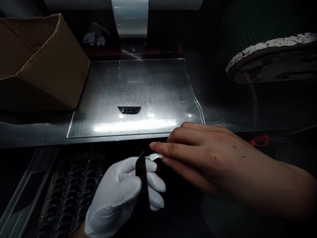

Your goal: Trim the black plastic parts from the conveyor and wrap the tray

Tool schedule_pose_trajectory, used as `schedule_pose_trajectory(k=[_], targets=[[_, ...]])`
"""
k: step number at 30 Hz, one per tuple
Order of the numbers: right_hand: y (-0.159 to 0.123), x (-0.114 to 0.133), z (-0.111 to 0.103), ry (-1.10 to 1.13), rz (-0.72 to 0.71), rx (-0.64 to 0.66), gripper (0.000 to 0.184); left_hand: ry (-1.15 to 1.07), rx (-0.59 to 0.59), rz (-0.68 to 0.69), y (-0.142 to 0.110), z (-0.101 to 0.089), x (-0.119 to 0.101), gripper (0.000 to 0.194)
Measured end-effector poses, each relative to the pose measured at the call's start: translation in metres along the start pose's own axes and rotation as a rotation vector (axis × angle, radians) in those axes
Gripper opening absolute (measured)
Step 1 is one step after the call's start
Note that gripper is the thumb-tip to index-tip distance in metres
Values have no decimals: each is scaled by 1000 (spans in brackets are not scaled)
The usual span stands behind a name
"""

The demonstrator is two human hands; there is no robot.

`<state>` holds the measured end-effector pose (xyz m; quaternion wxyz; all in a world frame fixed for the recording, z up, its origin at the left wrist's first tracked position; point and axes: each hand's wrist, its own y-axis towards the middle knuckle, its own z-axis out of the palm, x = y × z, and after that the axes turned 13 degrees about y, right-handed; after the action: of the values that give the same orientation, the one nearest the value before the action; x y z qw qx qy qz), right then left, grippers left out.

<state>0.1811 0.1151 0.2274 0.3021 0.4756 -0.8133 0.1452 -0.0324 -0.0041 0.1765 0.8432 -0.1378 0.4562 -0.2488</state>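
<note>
Firstly, we identify the bench [27, 133], bearing a clear sheet [163, 82] and an open cardboard box [55, 62]. At lower left we see a compartmented tray [70, 191]. Our bare right hand [205, 150] is narrowed; our gloved left hand [122, 193] pinches a slender dark part [142, 177], nearly upright. We locate a second dark part [129, 110] on the sheet. Between the right fingers we note a metal-tipped tool [154, 156], its tip at the held part's top.

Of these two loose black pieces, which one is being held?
The nearer piece, gripped by white-gloved left fingers; the other piece lies untouched on the clear sheet.
</note>
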Motion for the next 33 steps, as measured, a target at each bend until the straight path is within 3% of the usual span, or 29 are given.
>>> schedule_pose_trajectory(k=[15,25,33], targets=[[0,2,5,-89,6,-38,30,101,-46,-98,4,-1,-5,36],[-4,-3,9,-130,15,-33,32,89,44,-119,4,-5,-3,33],[-2,-5,0,-143,-3,47,30,61,117,-135,7,-12,1,32]])
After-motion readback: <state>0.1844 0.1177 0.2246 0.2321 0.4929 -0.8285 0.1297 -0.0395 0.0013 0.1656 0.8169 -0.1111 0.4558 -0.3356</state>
